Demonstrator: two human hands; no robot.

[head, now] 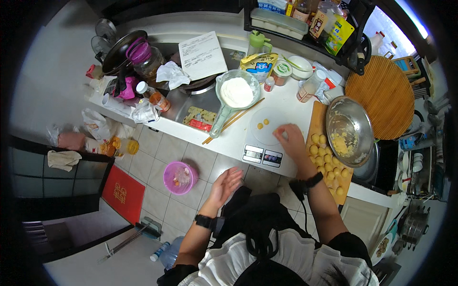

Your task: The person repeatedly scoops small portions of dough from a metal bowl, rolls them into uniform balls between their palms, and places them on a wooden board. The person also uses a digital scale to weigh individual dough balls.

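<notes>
Over the right side of the white kitchen scale (259, 118) is my right hand (290, 138), its fingertips together; whether a bit of dough is between them I cannot tell. Two small yellow dough pieces (263, 124) lie on the scale's plate, left of that hand. My left hand (226, 183) is off the counter's front edge, palm up, fingers apart, holding nothing. Several yellow dough balls (328, 158) rest on a wooden board (316, 118) to the right. A steel bowl (349, 131) with crumbly yellow dough (342, 142) overlaps the board's far part.
A handled green bowl of white flour (236, 92) and wooden chopsticks (232, 121) lie left of the scale. Behind stand a jar (281, 72), a seasoning bottle (310, 87) and a yellow pouch (259, 65). A round wooden board (380, 97) leans at right; a pink bin (180, 178) stands below.
</notes>
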